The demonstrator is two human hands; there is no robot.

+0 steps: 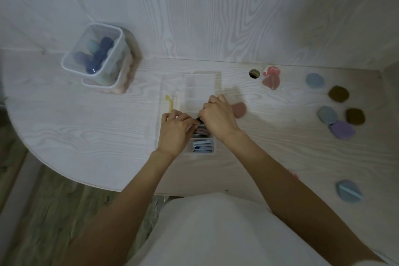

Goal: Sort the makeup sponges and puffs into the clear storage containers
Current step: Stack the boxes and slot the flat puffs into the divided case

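Note:
A long clear divided container point(199, 88) lies in the middle of the white table. Its near compartment holds blue puffs point(202, 146); the one behind it holds mauve puffs point(203, 131). My left hand point(176, 130) and my right hand point(217, 115) meet over that compartment, both pinching a dark puff point(200, 120) at its edge; most of it is hidden by my fingers. A pink puff point(240, 109) lies just right of my right hand. Loose puffs lie at the right: blue point(314, 80), brown point(338, 93), grey-blue point(326, 114), brown point(355, 116), purple point(342, 129).
Two stacked clear tubs point(95, 54) with several sponges stand at the back left. A pink-and-white puff point(271, 76) lies beside a cable hole point(254, 73). Another blue puff point(348, 190) sits near the front right edge. A clear lid point(170, 93) lies left of the container.

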